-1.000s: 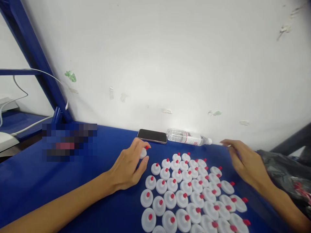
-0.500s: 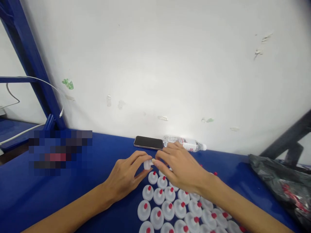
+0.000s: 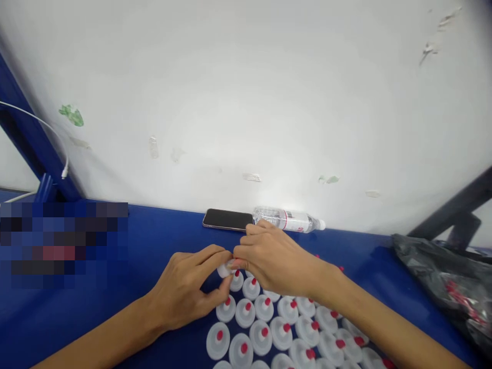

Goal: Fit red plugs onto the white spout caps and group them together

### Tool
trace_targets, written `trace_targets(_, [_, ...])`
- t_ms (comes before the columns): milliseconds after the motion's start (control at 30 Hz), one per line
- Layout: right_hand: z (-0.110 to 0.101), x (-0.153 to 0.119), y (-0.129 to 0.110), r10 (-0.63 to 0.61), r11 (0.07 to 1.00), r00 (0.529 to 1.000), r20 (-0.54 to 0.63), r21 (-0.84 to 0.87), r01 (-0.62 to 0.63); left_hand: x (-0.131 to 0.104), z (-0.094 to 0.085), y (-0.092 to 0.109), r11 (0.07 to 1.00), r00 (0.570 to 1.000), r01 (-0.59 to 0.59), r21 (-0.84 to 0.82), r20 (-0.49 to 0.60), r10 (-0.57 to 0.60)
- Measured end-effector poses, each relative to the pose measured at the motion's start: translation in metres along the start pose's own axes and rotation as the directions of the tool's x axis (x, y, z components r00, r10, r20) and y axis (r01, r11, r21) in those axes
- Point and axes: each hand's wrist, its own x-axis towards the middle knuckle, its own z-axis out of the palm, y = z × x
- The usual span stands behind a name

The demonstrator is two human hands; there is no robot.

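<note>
Blue table (image 3: pixel 161 256): left hand (image 3: pixel 188 289), right hand (image 3: pixel 277 261) both pinch white cap (image 3: pixel 224 269) (bottle (image 3: pixel 286 220) label unreadable).

This is looking like a small assembly or packing workshop rather than a home. A blue worktop (image 3: pixel 161 246) is running up against a scuffed white wall (image 3: pixel 246 102) carrying scraps of old tape, with blue metal framing (image 3: pixel 23 138) rising at the left. Dozens of identical white caps with red tips (image 3: pixel 261 328) are sitting in rows, batch-style. A phone (image 3: pixel 227 219), a water bottle (image 3: pixel 288 220) and a black plastic bag (image 3: pixel 442 277) are lying about.
</note>
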Motion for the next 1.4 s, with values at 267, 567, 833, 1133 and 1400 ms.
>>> trace_targets(267, [0.004, 0.003, 0.007, -0.143, 0.987, 0.984, -0.106, -0.091, 0.133, 0.003, 0.006, 0.004, 0.91, 0.959, 0.283, -0.303, 0.085, -0.269])
trace_targets(567, [0.014, 0.001, 0.006, -0.316, 0.926, 0.892, -0.324, -0.309, 0.217, 0.016, 0.0, 0.015, 0.639, 0.832, 0.551, -0.536, 0.301, -0.466])
trace_targets(833, [0.015, 0.003, 0.001, -0.354, 0.914, 0.846, -0.399, -0.341, 0.222, 0.013, 0.004, 0.014, 0.457, 0.762, 0.638, -0.619, 0.426, -0.487])
trace_targets(1133, [0.021, 0.002, 0.001, -0.285, 0.947, 0.886, -0.366, -0.251, 0.201, 0.015, 0.007, 0.016, 0.459, 0.738, 0.666, -0.588, 0.433, -0.517])
trace_targets(1400, [0.011, -0.001, 0.005, -0.073, 0.977, 0.975, -0.212, 0.18, 0.112, 0.012, 0.004, 0.019, 0.725, 0.83, 0.556, -0.406, 0.238, -0.504])
